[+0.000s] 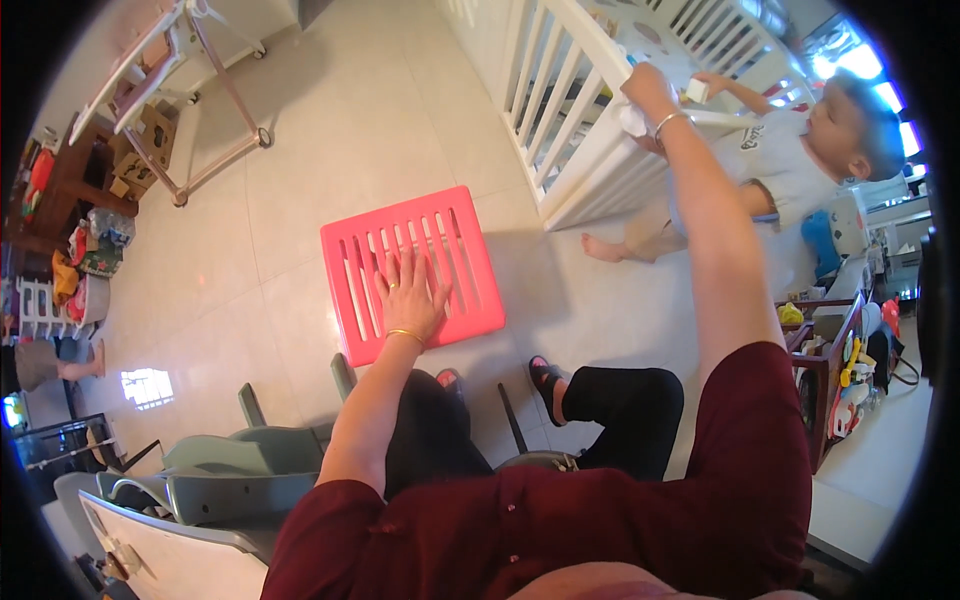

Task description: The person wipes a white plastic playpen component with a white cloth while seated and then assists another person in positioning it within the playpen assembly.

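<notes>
My left hand (411, 298) lies with fingers spread on the slatted top of a pink plastic stool (465, 327) that stands on the floor in front of me. Stretched out to the right, my right hand (650, 95) is closed around a crumpled white cloth or tissue (632, 121) at the corner of a white slatted crib (582, 35). Its fingers are partly hidden. Close by it, another person (765, 150) in a light shirt holds a small white block-like thing (697, 90) over the crib's edge.
A green chair-like frame (240, 455) stands at my lower left. A wheeled metal-legged stand (215, 160) is at the far left, near cardboard boxes (150, 145) and bags (105, 240). At the right is a brown-edged shelf (825, 390) with toys. My sandalled foot (546, 385) rests near the stool.
</notes>
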Demonstrator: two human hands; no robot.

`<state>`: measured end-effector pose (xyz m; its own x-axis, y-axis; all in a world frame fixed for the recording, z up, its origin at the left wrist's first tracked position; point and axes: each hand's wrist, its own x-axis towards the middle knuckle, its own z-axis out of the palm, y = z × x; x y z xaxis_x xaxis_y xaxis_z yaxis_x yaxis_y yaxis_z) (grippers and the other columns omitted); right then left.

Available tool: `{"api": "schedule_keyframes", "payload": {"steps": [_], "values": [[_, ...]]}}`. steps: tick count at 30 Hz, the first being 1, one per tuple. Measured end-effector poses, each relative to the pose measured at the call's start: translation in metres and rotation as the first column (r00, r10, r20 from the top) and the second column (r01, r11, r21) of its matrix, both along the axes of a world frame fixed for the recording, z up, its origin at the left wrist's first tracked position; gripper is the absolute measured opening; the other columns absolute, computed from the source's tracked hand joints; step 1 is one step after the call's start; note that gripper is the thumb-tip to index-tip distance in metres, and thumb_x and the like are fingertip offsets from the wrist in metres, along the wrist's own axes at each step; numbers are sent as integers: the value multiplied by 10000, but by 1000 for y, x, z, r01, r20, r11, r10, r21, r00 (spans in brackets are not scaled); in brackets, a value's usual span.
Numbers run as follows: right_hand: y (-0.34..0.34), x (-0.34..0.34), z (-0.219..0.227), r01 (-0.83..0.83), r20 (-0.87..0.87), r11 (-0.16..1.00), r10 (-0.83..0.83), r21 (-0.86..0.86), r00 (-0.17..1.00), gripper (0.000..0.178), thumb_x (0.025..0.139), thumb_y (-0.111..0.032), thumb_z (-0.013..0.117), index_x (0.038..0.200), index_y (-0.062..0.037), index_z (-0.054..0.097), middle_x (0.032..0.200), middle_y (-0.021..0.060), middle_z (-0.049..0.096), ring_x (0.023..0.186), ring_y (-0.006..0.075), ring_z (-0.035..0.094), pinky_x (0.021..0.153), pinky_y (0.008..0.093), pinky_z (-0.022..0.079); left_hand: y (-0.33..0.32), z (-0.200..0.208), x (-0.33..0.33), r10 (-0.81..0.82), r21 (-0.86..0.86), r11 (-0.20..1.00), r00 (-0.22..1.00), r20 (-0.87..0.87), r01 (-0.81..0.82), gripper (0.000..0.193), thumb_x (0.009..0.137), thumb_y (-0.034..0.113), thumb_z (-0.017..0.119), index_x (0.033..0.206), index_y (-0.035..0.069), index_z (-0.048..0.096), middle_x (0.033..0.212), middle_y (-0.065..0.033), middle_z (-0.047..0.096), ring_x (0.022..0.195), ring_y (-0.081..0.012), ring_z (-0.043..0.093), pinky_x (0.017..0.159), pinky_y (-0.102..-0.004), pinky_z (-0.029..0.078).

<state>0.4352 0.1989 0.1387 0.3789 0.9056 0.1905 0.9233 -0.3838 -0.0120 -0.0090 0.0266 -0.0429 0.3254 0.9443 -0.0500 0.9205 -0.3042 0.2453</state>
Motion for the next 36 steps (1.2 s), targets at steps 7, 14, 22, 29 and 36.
{"api": "schedule_keyframes", "payload": {"steps": [7, 14, 22, 29, 36], "values": [[-27, -23, -18, -63, -63, 981, 76, 186, 995, 240, 769, -98, 530, 950, 40, 606, 844, 267, 640, 827, 403, 639, 754, 459, 508, 4, -6, -4, 5, 33, 999, 1000, 1, -5, 690, 857, 521, 471, 1391, 102, 346, 1491, -106, 243, 1388, -337, 158, 1105, -539, 121], [-38, -20, -23, 6, -159, 979, 27, 204, 987, 338, 777, -112, 543, 1098, -8, 535, 1014, 253, 613, 972, 392, 594, 830, 462, 477, 6, -9, -1, -3, 24, 1000, 1000, -2, 3, 696, 857, 522, 474, 1396, 103, 338, 1491, -105, 244, 1392, -330, 146, 1106, -536, 119], [-62, -38, -43, -210, 46, 780, 228, 589, 973, 425, 796, -206, 572, 1181, -30, 533, 1013, 186, 633, 948, 370, 601, 853, 428, 471, 8, -6, 0, -7, 37, 999, 1000, -18, 7, 694, 856, 530, 473, 1391, 105, 346, 1482, -98, 269, 1388, -331, 158, 1106, -533, 125], [-144, -145, -95, 33, -993, 999, -27, -31, -117, 185, 830, -175, 598, 847, 3, 649, 753, 68, 643, 700, 187, 635, 613, 332, 514, 9, -6, -7, 20, 32, 999, 999, -46, -19, 694, 864, 550, 441, 1390, 106, 355, 1489, -78, 258, 1392, -312, 149, 1113, -520, 99], [-223, -189, -141, 114, -836, 972, -113, -205, -537, 177, 886, -168, 582, 938, -1, 612, 847, 103, 651, 734, 190, 641, 639, 320, 534, 10, -3, -1, 10, -3, 1000, 999, -47, -10, 696, 871, 553, 425, 1397, 104, 344, 1495, -74, 245, 1395, -308, 137, 1117, -515, 91]]}}
